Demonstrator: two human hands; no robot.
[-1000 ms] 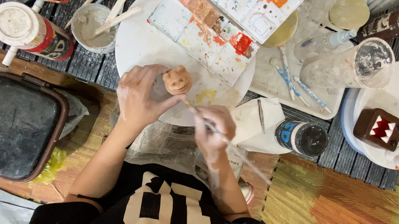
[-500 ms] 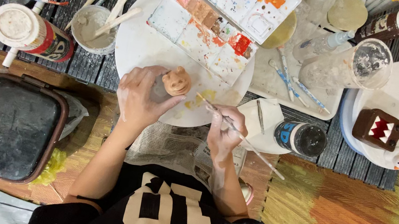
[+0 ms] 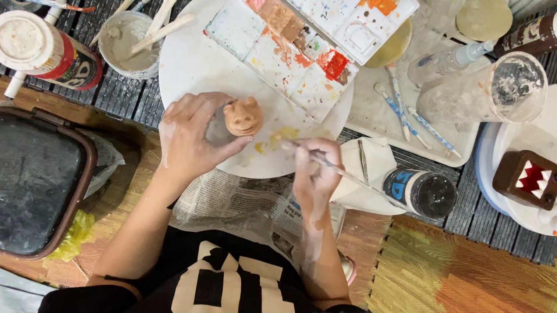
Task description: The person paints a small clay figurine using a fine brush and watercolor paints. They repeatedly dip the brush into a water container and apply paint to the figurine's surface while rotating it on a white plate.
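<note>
My left hand (image 3: 190,141) grips a small orange-brown clay figure (image 3: 243,115) and holds it upright on the near part of a round white board (image 3: 193,61). My right hand (image 3: 313,173) pinches a thin paintbrush (image 3: 364,183). The brush tip rests by a yellow paint smear (image 3: 280,137) on the board, just right of the figure. An open paint palette (image 3: 311,24) with orange, red and brown wells lies across the far side of the board.
A black tray with a brown rim (image 3: 14,182) sits at the left. A white-lidded can (image 3: 42,52) and a cup of tools (image 3: 125,43) stand beyond it. To the right are a dark jar (image 3: 424,193), a clear cup (image 3: 489,93) and a brown toothed box figure (image 3: 532,178). Newspaper (image 3: 248,204) lies under my arms.
The brush tip has drawn back from the clay figure to the yellow paint smear, and my right hand has shifted slightly right and up. My left hand still holds the figure.
</note>
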